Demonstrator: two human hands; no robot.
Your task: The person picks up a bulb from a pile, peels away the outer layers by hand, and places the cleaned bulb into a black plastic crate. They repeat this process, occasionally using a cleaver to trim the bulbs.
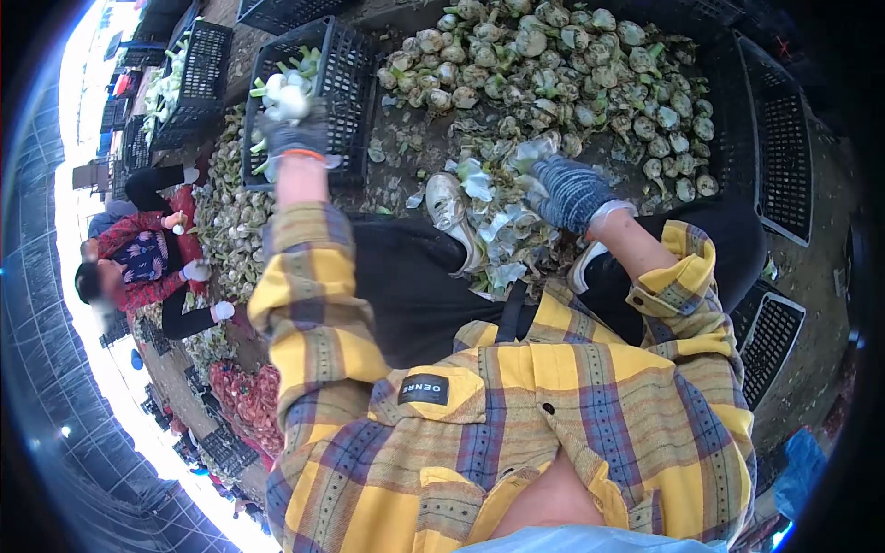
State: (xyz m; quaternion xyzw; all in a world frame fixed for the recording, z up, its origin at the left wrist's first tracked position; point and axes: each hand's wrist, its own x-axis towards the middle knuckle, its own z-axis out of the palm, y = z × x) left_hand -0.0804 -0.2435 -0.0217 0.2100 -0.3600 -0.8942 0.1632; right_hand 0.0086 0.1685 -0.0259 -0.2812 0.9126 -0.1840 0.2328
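My left hand (297,134), in a dark knitted glove with an orange band at the wrist, is over a black plastic crate (355,111). A peeled white bulb (289,101) is at its fingertips, its fingers closed around it and partly hidden. More white bulbs with green stems (302,64) lie in that crate. In a blue-grey knitted glove, my right hand (570,192) is curled above a heap of pale peelings (505,226) between my shoes. What its fingers hold is hidden. Beyond it spreads a large pile of unpeeled round bulbs (553,69).
Black crates stand at the right (784,147), lower right (772,341) and upper left (198,78). At left, a seated person (143,253) in gloves works beside another bulb pile (235,221). Red net sacks (247,401) lie below. My shoe (452,217) is beside the peelings.
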